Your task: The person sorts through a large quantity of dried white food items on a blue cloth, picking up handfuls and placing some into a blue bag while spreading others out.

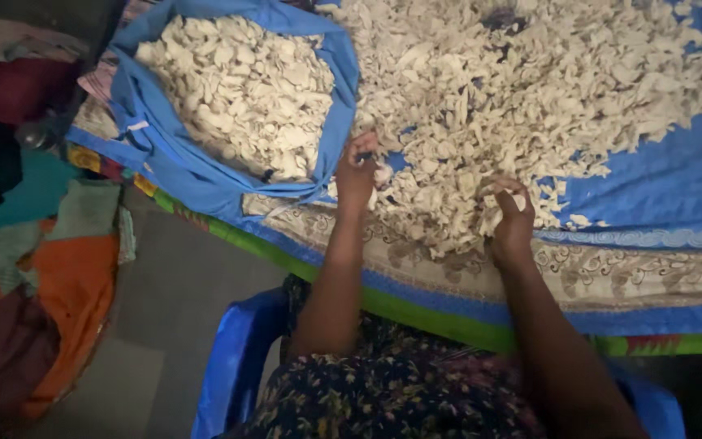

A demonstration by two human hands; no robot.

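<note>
Countless pale cream, curled flakes make up the loose heap of dried pieces (530, 89) that fills the upper right of the frame, and both hands work its lower edge. From my remote seat I see the left hand (357, 175) at centre frame, fingers curled shut, pinching a few of those flakes right where the heap meets the bag. The right hand (512, 218), just right of centre, is also closed, its fingers clamped on a small cluster of flakes at the heap's near rim.

The heap lies spread on a blue cloth sheet with a patterned beige border (660, 195), which runs across the right and lower middle. In the upper left of centre sits an open blue fabric bag (164, 138), its mouth wide and its inside packed with the same pale flakes; its rim touches the heap beside the left hand.

Below, at bottom centre, I see a dark floral-print garment (383, 398) and the blue plastic chair (233, 366) under it. Along the left edge lies a jumble of orange, teal and maroon cloths (58, 268) on a grey floor (172, 309).
</note>
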